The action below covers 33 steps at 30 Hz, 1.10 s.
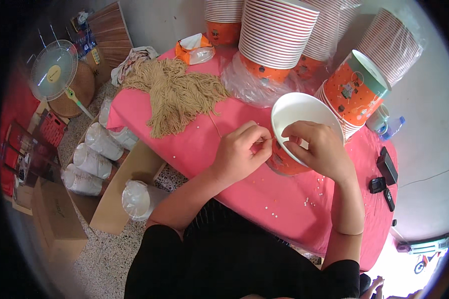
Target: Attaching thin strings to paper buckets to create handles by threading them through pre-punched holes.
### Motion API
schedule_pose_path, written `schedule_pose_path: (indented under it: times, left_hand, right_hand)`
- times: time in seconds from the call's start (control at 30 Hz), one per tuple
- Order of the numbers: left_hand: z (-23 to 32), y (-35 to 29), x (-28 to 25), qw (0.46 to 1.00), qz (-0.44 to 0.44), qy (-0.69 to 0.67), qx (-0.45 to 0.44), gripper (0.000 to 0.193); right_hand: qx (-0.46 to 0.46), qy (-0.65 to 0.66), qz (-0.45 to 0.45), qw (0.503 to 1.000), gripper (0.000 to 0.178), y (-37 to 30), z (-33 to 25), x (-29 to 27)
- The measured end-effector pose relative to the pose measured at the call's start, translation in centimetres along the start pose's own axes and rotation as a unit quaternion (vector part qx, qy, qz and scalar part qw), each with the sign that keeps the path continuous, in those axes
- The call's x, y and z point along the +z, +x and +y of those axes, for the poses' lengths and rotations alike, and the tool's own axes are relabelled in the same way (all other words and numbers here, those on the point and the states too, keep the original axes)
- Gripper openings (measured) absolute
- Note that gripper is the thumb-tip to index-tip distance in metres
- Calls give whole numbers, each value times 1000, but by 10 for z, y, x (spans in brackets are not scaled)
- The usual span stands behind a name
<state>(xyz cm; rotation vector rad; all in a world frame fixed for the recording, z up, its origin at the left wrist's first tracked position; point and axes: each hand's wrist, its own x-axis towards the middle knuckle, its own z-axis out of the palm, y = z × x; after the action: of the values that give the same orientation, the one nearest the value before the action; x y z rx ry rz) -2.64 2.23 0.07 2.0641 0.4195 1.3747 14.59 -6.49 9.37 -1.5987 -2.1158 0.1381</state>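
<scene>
While both hands work close together at a rim, we note the left hand (244,152) with fingertips pinched tight, apparently on a tan cord (215,125) that runs from behind its knuckles to the loose heap of cord (169,94) up-left. Right hand (319,147): fingers curled narrow over the paper tub's mouth; we cannot tell if they grip anything. The paper tub (287,165), orange outside, white within, stands on the pink worktop (234,202), between the hands and just beyond. Risks, as we judge them: a sharp tug could tip so light a tub, or snarl strands lying crossed in the heap. Beyond the right hand, a green-rimmed tub (351,92) leans; a bump could topple it.
</scene>
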Motion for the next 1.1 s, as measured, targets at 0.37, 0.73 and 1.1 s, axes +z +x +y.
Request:
schedule_pose_path:
  times: [0.37, 0.73, 1.1]
  left_hand:
    - [5, 2, 0, 1000, 4, 9, 12, 18]
    - [9, -8, -57, 953, -154, -191, -179, 14]
    - [-5, -5, -78, 774, -221, -543, -239, 23]
  right_hand:
    - [-14, -21, -6, 1000, 9, 8, 4, 8]
    - [158, -132, 312, 928, 6, -53, 38, -70]
    - [309, -228, 379, 842, 14, -104, 83, -120]
